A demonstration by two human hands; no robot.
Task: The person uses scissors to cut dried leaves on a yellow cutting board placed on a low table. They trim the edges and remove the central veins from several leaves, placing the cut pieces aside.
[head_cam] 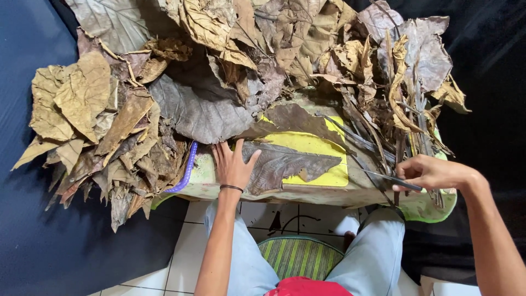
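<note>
At the far left, a dark blue mat (33, 219) lies under a heap of dry brown leaves (93, 126) that spills over the left end of the counter (208, 189). Just right of this heap, a purple plastic strip (187, 167) curves along the counter's pale green edge. Beside it, the person's left hand (233, 164) rests flat with fingers spread, released and pressing down on the near end of a large grey-brown leaf (285, 164); a thin dark band circles the wrist. This leaf lies spread across a yellow board (323, 145) in the middle of the counter, with another big greyish leaf (203, 107) just behind the hand and more dried leaves piled along the whole back edge. Below the counter, between the person's pale blue trouser legs, a green striped cushion (298, 255) sits on white floor tiles (183, 257). Further right, a thin dark blade (392, 180) points leftward over the counter's front edge, its tip close to the yellow board. The right hand (433, 172) is clenched around the blade's handle end, thumb and fingers pinching it. Behind that hand stands a bundle of stiff brown leaf stems (402, 104), and black cloth (487, 131) covers the far right.
</note>
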